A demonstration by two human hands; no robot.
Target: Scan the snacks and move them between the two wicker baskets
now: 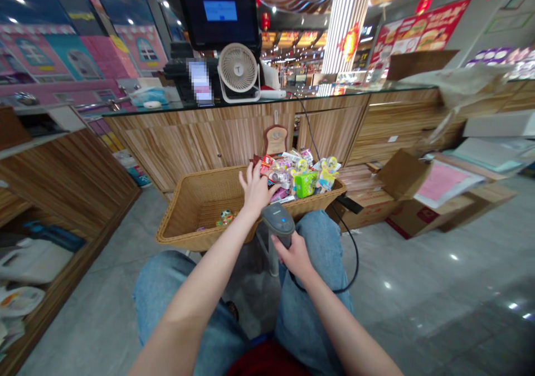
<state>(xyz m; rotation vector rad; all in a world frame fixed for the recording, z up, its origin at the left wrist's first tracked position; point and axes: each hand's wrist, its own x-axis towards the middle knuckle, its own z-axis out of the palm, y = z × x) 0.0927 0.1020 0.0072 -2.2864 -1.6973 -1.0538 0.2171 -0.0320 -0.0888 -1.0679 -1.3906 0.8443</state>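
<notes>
My left hand (254,189) is over the pile of small wrapped packets (282,170) in the right half of a wicker basket (175,211). Its fingers are spread, with the tips at a red packet (266,164) and the thumb near a clear-wrapped one. My right hand (296,252) is wrapped round the handle of a grey barcode scanner (278,220) with a blue light on top. The scanner's head is just in front of the basket's near rim. A bright green toy basket (305,184) lies among the packets, beside yellow-topped toys (328,172).
Behind the basket stands a wooden counter (179,142) bearing a monitor (219,11), a fan (239,75) and a lit phone. The scanner's black cable (356,253) loops past my right knee. Cardboard boxes (412,217) sit on the floor at right; wooden shelves (75,198) are at left.
</notes>
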